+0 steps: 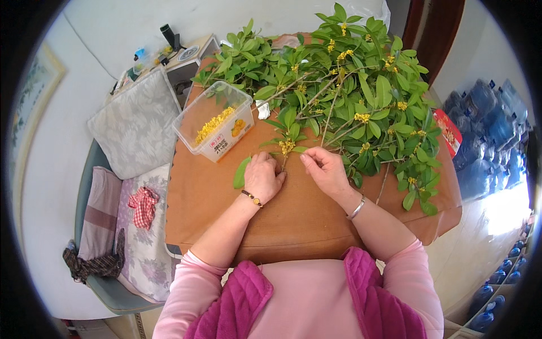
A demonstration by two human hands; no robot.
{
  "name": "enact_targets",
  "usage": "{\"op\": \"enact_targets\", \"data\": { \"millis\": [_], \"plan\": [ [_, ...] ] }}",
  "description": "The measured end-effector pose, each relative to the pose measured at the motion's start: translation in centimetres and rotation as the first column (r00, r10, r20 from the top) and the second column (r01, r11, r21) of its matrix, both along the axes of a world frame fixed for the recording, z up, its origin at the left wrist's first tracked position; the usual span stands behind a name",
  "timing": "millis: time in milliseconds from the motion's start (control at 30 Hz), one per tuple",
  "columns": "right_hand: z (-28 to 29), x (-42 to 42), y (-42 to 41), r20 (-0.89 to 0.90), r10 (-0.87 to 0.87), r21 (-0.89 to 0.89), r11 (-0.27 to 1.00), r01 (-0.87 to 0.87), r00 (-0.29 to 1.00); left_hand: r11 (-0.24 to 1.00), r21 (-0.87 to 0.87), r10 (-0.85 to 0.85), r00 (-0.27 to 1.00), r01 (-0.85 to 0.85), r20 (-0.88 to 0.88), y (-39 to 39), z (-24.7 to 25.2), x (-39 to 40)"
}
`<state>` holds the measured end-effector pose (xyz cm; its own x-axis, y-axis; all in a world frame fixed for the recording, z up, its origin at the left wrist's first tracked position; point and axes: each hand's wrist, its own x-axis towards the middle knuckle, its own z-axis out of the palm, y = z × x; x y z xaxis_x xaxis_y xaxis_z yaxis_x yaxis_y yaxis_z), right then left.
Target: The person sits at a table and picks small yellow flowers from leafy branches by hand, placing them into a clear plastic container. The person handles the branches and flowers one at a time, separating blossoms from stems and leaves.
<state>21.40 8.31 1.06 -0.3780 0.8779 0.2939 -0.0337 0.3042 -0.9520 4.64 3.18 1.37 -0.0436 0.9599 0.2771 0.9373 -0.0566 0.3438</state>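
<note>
My left hand [265,177] grips the lower stem of a small leafy sprig bearing a yellow flower cluster [287,146]. Just right of that cluster, my right hand [322,169] has its thumb and forefinger pinched at the tip of a green leaf [300,149]. Beyond my left hand stands a clear plastic tub [224,142], partly filled with small yellow blossoms [215,125]. A large heap of cut leafy branches [383,91] with yellow flower clusters spreads over the far and right parts of the table. A loose green leaf [240,173] lies beside my left hand.
A brown cover [296,220] lies on the table. To the left are a cushioned chair [99,292], a grey cushion [139,123] and a red checked cloth [144,207]. A red packet [447,132] sits at the right edge; bagged blue water bottles [487,140] stand beyond.
</note>
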Motion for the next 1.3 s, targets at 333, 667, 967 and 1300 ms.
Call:
{"op": "enact_targets", "data": {
  "millis": [333, 667, 967, 1300],
  "plan": [
    [3.4, -1.6, -1.1, 0.09, 0.159, -0.136, 0.98, -0.146, 0.983, 0.976, 0.204, -0.056, 0.821, -0.075, 0.569, -0.6, 3.6, -1.2],
    [5.0, -5.6, 0.8, 0.026, 0.087, -0.146, 0.986, -0.082, 0.996, 0.989, 0.129, -0.073, 0.514, -0.074, 0.855, -0.6, 1.3, -2.5],
    [4.6, -5.5, 1.0, 0.209, -0.091, 0.11, 0.992, 0.069, 0.974, 0.9, 0.429, -0.178, 0.827, -0.083, 0.534, -0.9, 2.1, -1.7],
    [4.7, -5.5, 1.0, 0.107, -0.033, 0.093, 0.995, 0.023, 0.994, 0.885, 0.464, -0.212, 0.87, -0.023, 0.446, -0.7, 1.8, -2.0]
  ]
}}
